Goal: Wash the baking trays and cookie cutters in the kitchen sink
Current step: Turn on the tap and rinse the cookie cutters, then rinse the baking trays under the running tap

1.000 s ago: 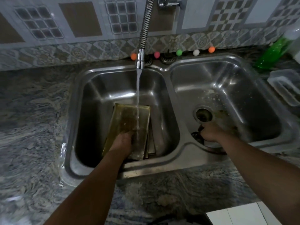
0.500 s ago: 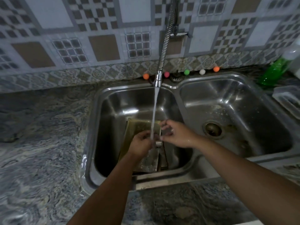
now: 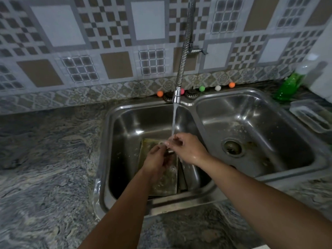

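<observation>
Gold-coloured baking trays (image 3: 167, 180) lie stacked on the floor of the left basin of the steel double sink (image 3: 195, 105). Above them my left hand (image 3: 157, 159) and my right hand (image 3: 188, 150) meet under the water stream (image 3: 173, 121) from the spring faucet (image 3: 177, 94). Both pinch a small metal piece (image 3: 169, 151), seemingly a cookie cutter; most of it is hidden by my fingers. The trays' near part is covered by my left forearm.
The right basin holds a drain (image 3: 232, 147) and some dirty residue. A green soap bottle (image 3: 287, 87) and a clear plastic container (image 3: 310, 115) stand at the right. Small coloured balls (image 3: 202, 88) line the sink's back rim. Marbled countertop lies left and in front.
My right hand left the right basin and came over the left one. My left hand lifted off the trays. Both now hold the small piece under the water.
</observation>
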